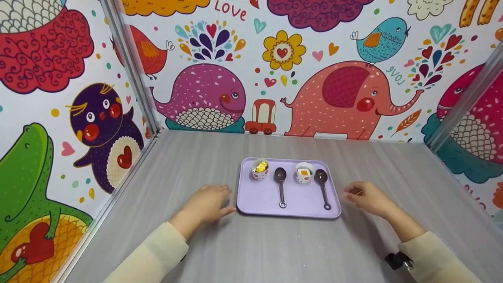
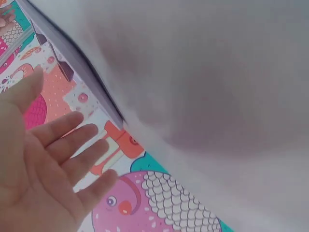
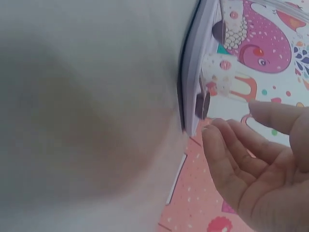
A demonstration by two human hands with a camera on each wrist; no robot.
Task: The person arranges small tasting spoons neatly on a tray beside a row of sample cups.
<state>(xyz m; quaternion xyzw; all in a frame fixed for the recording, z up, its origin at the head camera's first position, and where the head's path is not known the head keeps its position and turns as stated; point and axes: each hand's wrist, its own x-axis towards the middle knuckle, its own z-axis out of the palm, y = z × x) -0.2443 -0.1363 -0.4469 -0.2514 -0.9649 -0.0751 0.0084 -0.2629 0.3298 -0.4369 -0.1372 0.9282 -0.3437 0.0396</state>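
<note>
A lilac tray (image 1: 259,200) lies on the table between the two hands. On it stand two small printed paper cups: the left cup (image 1: 259,175) has something yellow and white inside, the right cup (image 1: 303,179) something white and orange. To the right of each cup lies a dark brown spoon, the left spoon (image 1: 281,188) and the right spoon (image 1: 324,190), both with a ring at the handle's end. My left hand (image 1: 210,202) is spread beside the tray's left edge, thumb close to its front corner. Off the right edge, my right hand (image 1: 368,198) has loosely bent fingers and holds nothing.
The grey table (image 1: 290,251) meets a back wall (image 1: 330,47) printed with cartoon animals. A similar side wall (image 1: 59,118) rises on the left behind a metal post (image 1: 133,70), and another post (image 1: 463,106) stands at right. A black strap hangs by the right sleeve.
</note>
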